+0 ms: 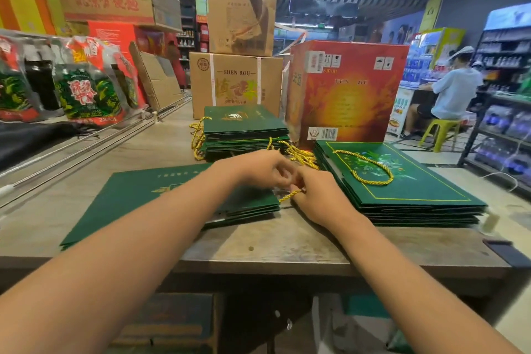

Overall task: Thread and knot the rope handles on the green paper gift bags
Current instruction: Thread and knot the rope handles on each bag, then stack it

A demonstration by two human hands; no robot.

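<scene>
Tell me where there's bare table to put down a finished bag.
Bare table lies left of the far stack, and along the near edge in front of both hands. Crowded: the loose ropes and the right stack.

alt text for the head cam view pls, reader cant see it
Two bare hands, the left hand and right hand, meet over a wooden table and pinch a gold rope handle at the edge of a flat green gift bag. Stacks of finished green bags lie to the right and behind, before cardboard boxes.
</scene>
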